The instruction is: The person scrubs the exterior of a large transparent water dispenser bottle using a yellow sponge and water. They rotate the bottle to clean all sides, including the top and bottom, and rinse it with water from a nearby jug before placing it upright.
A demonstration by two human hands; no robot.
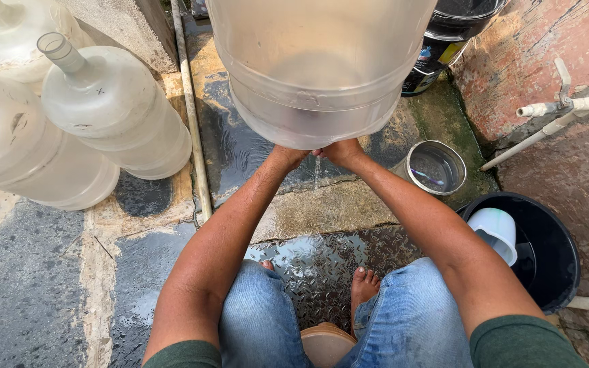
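A large translucent water jug (318, 65) is held up in front of me, its body filling the top middle of the view. My left hand (284, 158) and my right hand (341, 151) grip it from underneath, close together, at the part of the jug nearest me. A thin trickle of water falls between my hands onto the wet concrete. Most of my fingers are hidden behind the jug. My bare feet rest on a wet metal tread plate (315, 262) below.
Several empty translucent jugs (114, 109) lie on their sides at the left beside a thin metal pipe (192, 116). A small metal tin (436, 167), a black basin (547, 252) holding a white scoop (495, 232), a dark bucket (444, 41) and a white wall tap (557, 105) stand at the right.
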